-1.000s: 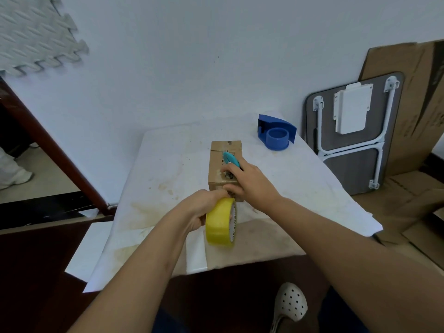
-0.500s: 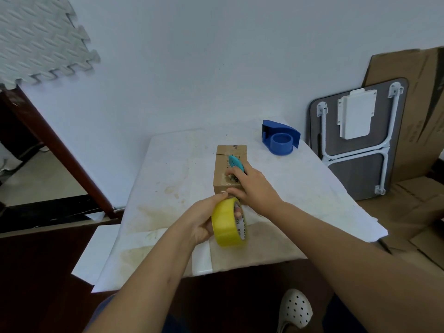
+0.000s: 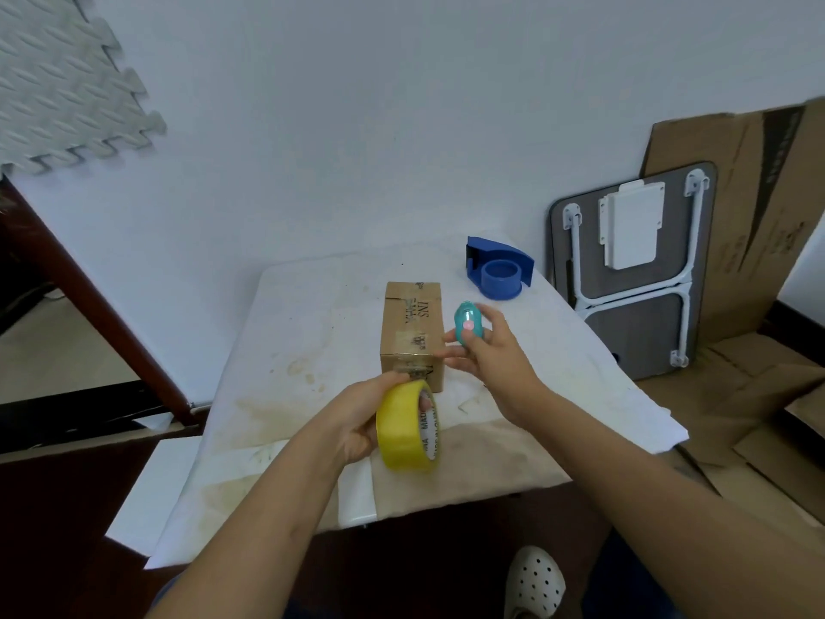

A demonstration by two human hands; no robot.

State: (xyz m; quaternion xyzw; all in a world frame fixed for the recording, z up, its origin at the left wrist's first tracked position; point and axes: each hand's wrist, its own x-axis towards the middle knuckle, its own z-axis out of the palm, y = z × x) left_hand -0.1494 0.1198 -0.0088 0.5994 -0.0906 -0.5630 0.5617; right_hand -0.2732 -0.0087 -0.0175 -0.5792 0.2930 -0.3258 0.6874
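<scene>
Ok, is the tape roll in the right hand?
No, the left hand grips the tape roll; the right hand holds a teal cutter.

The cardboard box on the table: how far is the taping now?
Done, it seems: tape shows on the top of the cardboard box, near its front edge. In hand: the left hand holds the yellow tape roll at that edge; the right hand holds the teal cutter beside the box. Left: whether the tape is cut from the roll I cannot tell; probably the end must be pressed flat.

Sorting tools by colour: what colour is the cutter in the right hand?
The cutter is teal, pink button; head view.
</scene>
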